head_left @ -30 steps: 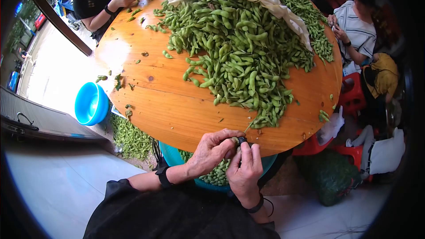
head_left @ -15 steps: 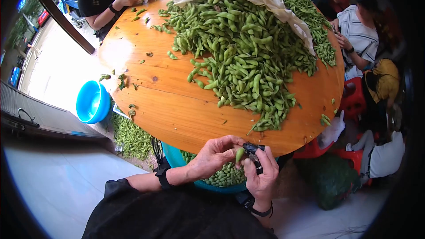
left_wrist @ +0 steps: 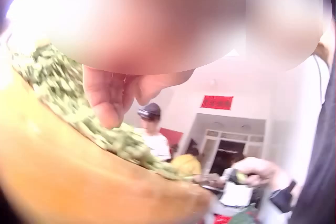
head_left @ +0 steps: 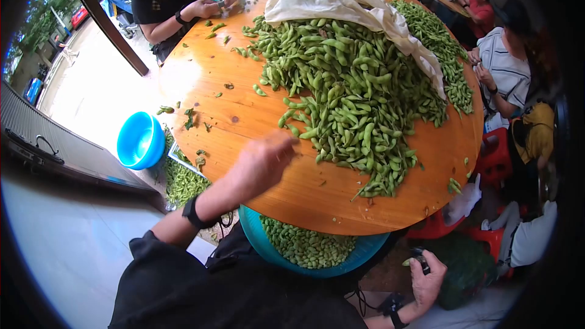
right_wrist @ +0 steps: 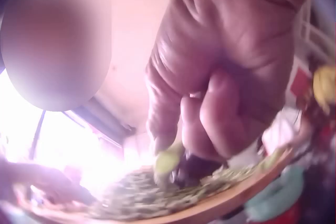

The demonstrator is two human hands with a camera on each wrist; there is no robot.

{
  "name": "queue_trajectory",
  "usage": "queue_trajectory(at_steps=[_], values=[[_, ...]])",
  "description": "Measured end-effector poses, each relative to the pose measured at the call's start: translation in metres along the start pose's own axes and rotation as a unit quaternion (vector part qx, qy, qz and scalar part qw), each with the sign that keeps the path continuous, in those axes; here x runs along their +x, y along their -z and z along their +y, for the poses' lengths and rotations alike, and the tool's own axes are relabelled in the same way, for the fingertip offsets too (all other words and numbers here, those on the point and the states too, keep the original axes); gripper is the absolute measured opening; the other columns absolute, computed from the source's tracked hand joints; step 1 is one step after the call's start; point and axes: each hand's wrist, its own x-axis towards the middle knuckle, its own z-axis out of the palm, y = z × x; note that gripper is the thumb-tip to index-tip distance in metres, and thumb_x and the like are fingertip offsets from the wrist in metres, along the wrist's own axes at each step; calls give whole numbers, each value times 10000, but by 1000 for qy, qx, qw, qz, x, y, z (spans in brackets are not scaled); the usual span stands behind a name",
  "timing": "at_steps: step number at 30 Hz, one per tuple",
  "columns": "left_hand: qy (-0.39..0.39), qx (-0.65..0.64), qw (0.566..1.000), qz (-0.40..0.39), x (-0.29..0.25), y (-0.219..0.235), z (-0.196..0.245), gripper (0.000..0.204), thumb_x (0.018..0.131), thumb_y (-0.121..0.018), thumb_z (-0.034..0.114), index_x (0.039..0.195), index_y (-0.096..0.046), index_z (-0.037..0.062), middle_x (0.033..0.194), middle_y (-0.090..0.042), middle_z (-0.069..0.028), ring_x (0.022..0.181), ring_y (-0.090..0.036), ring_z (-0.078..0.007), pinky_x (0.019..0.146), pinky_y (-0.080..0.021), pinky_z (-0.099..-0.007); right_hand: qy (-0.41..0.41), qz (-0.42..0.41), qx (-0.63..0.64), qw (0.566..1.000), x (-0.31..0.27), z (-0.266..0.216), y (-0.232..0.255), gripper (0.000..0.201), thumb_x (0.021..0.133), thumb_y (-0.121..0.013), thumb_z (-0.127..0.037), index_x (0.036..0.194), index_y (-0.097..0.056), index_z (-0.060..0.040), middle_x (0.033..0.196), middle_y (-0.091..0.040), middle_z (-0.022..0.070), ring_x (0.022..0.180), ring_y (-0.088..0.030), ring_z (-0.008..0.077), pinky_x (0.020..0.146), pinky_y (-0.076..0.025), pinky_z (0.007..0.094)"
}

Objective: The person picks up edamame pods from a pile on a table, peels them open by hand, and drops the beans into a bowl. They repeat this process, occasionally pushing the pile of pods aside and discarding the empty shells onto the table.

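My left hand [head_left: 265, 161], blurred, reaches over the wooden table [head_left: 207, 109] toward the near left side of a heap of soybean pods [head_left: 365, 103]. Its fingers hang loosely bent in the left wrist view, and nothing shows between them. Out to the right, beyond the table's edge, my right hand [head_left: 426, 280] pinches a green soybean pod [right_wrist: 168, 162] between thumb and fingers. Black coverings [head_left: 419, 256] sit around its fingertips. Below the near table edge, a teal basin [head_left: 373, 251] holds shelled green beans [head_left: 311, 248].
A pale cloth [head_left: 332, 0] lies over the back of the heap. On the floor at left are a blue basin [head_left: 139, 140] and scattered pods [head_left: 183, 184]. Across the table a person in black [head_left: 177, 6] handles something small. Red stools [head_left: 495, 153] and other people are at right.
The hands were together over the basin with a pod between them. My left hand has moved forward over the table; my right has swung out to the right and down with a pod.
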Motion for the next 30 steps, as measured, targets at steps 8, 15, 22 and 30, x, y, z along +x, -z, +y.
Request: queue_trajectory(at_steps=[8,15,22,30], values=[[25,133,991,18,46,-3,-67,218,824,-718,180,929,-615,19,923,-604,-162,883,-609,-362,747,-486,-449,4,67,-81,994,14,-17,-26,229,846,-682,-67,1041,-655,49,845,-665,216,731,-655,334,674,-509,385],[1,162,987,-14,39,2,-54,113,879,-619,121,936,-621,22,852,-614,-153,806,-619,-337,719,-503,-429,80,-4,82,993,35,-86,-79,205,839,-628,25,1038,-671,38,842,-655,152,695,-652,231,630,-503,309],[254,-505,798,-209,-23,-20,27,169,994,-581,107,1100,-635,-13,755,-608,-3,636,-561,-60,541,-455,-219,-38,-197,471,859,49,-123,-137,195,979,-502,-17,1102,-619,80,721,-514,-11,517,-394,20,440,-299,195],[279,-498,805,-160,-45,-48,45,174,973,-635,167,1029,-666,5,747,-570,43,695,-494,-16,604,-442,-194,-83,-256,562,782,55,-108,-135,173,982,-528,-19,1103,-612,72,697,-473,-30,535,-389,19,464,-298,194]])
